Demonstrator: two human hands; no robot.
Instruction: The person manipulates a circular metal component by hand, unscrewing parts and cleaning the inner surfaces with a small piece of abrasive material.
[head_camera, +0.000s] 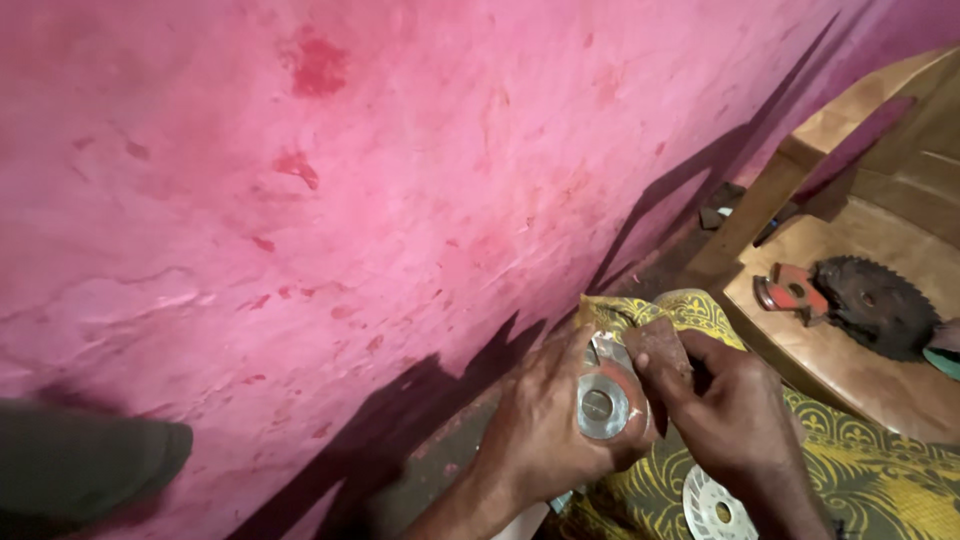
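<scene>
At the bottom centre of the frame, the left hand (545, 425) grips a round metal disc (603, 403) with its fingers curled closed around the rim. The disc faces the camera, flat side up, with a grey hub and a centre hole. The right hand (735, 415) lies immediately right of the disc, and its fingers pinch a piece of brown abrasive sheet (660, 350) against the disc's upper right edge. Both hands touch the disc; the left hand carries it, and the right hand closes on the sheet only. The disc shows bright silver metal with a reddish strip along 1 side.

Below the right hand, a white slotted disc (712, 510) rests on yellow patterned cloth (870, 470). Further off, at the right of the frame, a wooden chair (850, 250) holds a dark toothed saw blade (880, 305) and a red metal part (795, 290). A pink wall (350, 180) fills the upper left.
</scene>
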